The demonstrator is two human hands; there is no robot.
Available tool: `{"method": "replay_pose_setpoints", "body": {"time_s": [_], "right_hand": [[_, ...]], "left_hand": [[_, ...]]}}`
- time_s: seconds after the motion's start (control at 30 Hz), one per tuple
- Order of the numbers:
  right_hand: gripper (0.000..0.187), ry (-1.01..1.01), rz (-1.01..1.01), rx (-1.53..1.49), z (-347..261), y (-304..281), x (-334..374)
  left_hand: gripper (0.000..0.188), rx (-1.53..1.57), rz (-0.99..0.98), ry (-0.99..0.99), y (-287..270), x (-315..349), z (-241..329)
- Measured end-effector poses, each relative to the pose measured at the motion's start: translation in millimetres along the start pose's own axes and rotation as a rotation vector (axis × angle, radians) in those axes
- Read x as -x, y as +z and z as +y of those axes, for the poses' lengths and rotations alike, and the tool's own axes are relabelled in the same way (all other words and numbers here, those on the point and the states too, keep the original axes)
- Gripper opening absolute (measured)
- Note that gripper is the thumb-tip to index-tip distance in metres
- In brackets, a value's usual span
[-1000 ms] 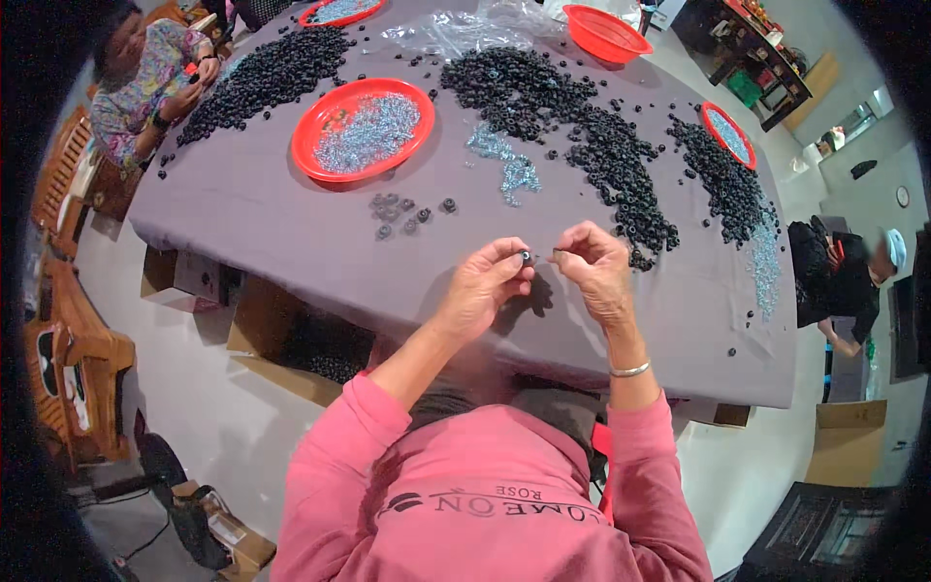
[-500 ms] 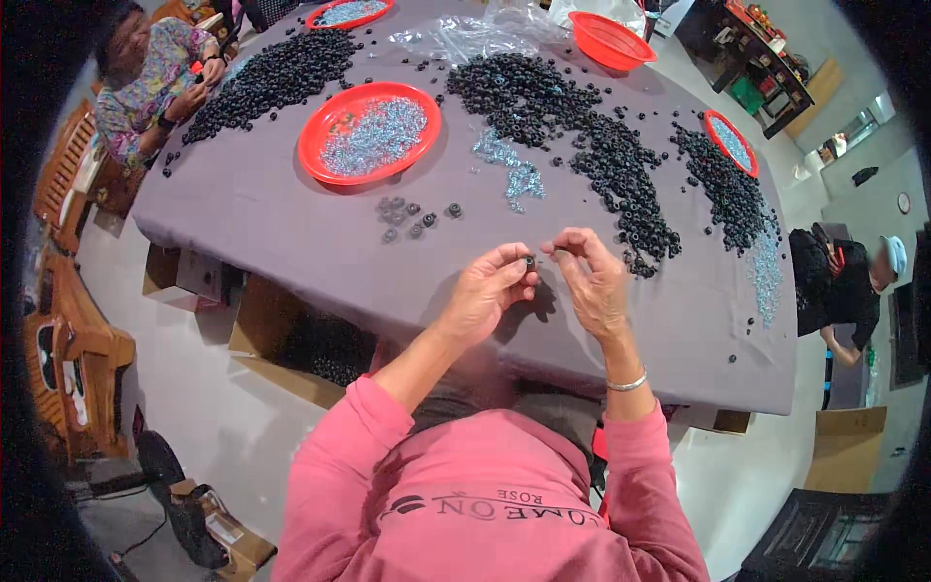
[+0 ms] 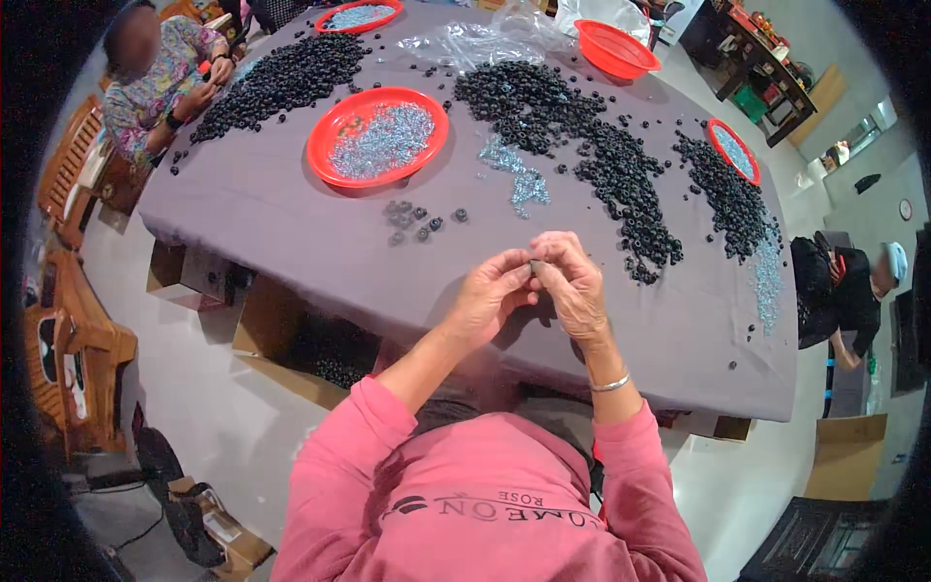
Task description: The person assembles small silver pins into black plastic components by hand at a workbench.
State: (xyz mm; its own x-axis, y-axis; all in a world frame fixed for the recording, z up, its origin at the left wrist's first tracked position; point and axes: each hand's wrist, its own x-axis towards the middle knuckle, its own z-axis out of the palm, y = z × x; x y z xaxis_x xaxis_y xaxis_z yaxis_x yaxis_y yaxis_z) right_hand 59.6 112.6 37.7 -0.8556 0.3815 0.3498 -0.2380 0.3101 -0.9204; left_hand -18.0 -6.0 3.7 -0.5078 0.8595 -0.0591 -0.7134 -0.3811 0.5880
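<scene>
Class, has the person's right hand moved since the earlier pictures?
Yes: against the central pile of black pieces, the right hand has moved left, away from it and toward the left hand.

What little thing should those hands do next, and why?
I'd guess the left hand should hold steady while the right hand presses gently, because the two meet tip to tip, seemingly around a small dark piece too hidden to make out clearly.

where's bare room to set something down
Free table: left of the loose pieces, between the nearest red plate and near edge; also right of the right hand, nearer than the middle black pile. Crowded: far half, black piles and blue bits.
</scene>
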Motion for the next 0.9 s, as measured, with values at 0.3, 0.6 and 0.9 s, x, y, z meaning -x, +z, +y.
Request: {"method": "replay_pose_setpoints", "body": {"time_s": [0.3,0.6,0.9], "right_hand": [[0.011,0.256,0.030,-0.363,-6.7,5.8,3.5],[0.011,-0.066,-0.054,-0.010,-3.0,-5.9,-4.0],[0.012,-0.313,-0.320,0.500,-27.6,-28.3,-21.0]], "left_hand": [[0.020,0.083,-0.071,-0.012,-3.3,1.8,3.2],[0.022,0.079,-0.062,-0.024,-3.4,3.7,3.1],[0.025,0.151,-0.114,-0.203,0.5,7.9,12.2]]}}
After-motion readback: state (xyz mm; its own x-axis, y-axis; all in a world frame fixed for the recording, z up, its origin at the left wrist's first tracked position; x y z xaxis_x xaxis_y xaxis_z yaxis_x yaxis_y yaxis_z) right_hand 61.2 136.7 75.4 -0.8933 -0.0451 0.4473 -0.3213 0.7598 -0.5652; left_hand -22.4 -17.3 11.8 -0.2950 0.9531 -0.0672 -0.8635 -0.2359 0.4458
